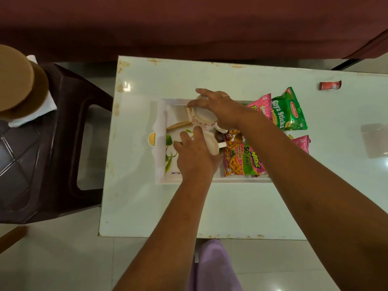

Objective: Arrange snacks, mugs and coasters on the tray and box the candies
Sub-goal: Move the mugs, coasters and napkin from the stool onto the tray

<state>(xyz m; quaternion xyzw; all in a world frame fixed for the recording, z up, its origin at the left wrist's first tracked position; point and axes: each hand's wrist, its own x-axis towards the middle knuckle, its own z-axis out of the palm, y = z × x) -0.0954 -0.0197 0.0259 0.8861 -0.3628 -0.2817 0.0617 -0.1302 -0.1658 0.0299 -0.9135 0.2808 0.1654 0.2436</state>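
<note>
A white tray (161, 162) with a green leaf print lies on the pale table (210, 206). My right hand (218, 108) grips an upside-down white mug with a red pattern (202, 120) over the tray's far left part. My left hand (195, 158) rests on a second white mug (212, 147) just below it, whose handle points right. A tan coaster (178, 125) shows beside the patterned mug. A pink and green snack packet (243, 158) lies in the tray's right half, with dark round candies (220, 135) near its top.
A green Soya Sticks packet (288, 111) and pink packets (261, 107) (301, 143) sit at the tray's right end. A red wrapper (330, 85) lies far right. A dark plastic stool (63, 143) stands left, holding round brown lids (19, 85). A gold clasp (152, 139) sits by the tray.
</note>
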